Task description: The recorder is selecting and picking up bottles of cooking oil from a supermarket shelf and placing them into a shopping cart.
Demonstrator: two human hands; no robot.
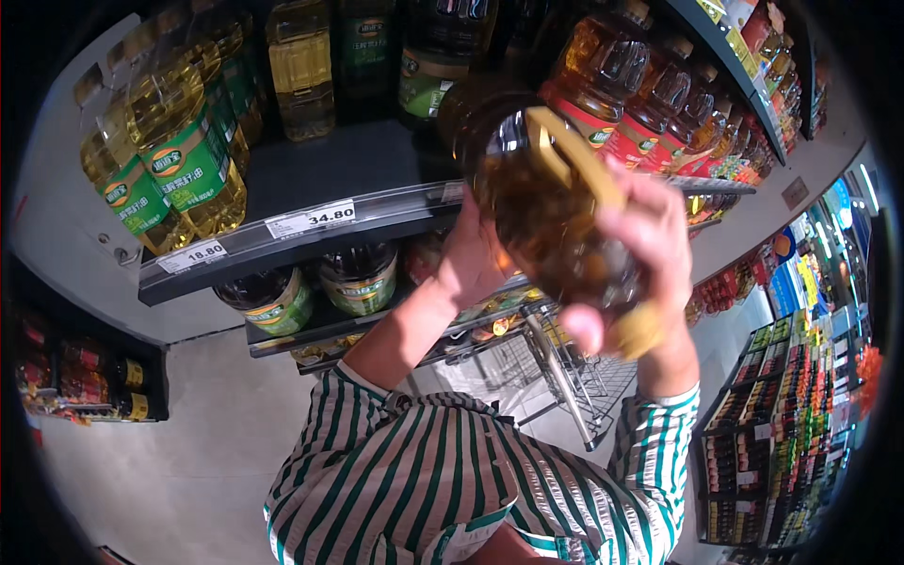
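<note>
A large plastic bottle of dark amber cooking oil (544, 226) is tilted in front of the shelf, with its yellow cap (639, 330) towards me and a yellow carrying handle (575, 152) on its upper side. My right hand (653, 233) grips it around the neck end, by the handle; this end is blurred. Against the lower left side of the bottle lies my left hand (473, 251), its fingers partly hidden behind the bottle. Close behind, green-labelled oil bottles (434, 81) and red-labelled oil bottles (590, 92) stand on the dark shelf (311, 166).
Price tags (311, 219) line the shelf's front edge. Pale oil bottles (187, 155) stand at its left end, and large green-labelled bottles (359, 279) sit one level below. A metal shopping cart (558, 374) is below my hands. Stocked shelving (766, 424) stands at the right.
</note>
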